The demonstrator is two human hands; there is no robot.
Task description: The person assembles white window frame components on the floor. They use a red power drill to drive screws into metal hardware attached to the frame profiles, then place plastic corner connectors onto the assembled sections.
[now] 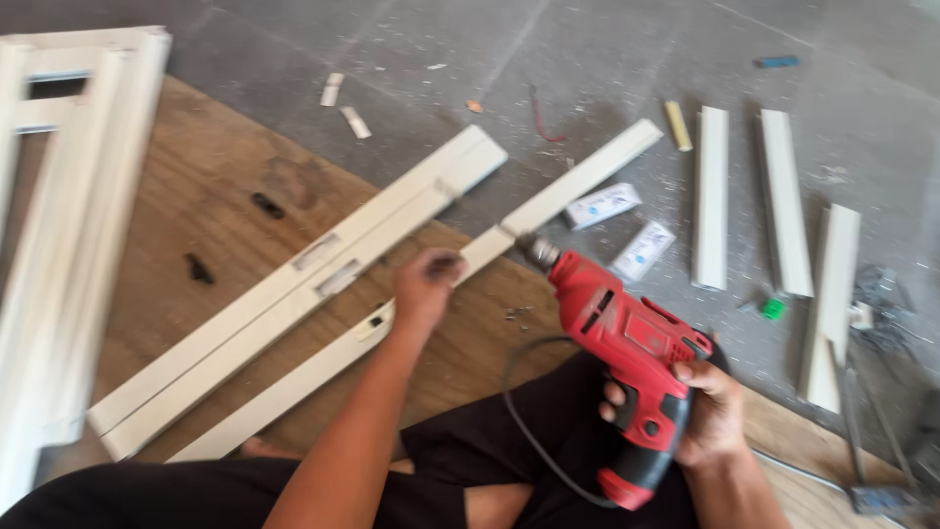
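My left hand pins the white strip lying across the plywood board, fingers curled onto it, right hand wrapped around the red drill, whose bit could skid off toward my left fingers.

A seated person grips a red drill in the right hand, lower right of frame, its tip against a long white strip at centre. The left hand presses on that strip, which lies across a plywood board. More white strips lie on the grey floor, upper right.
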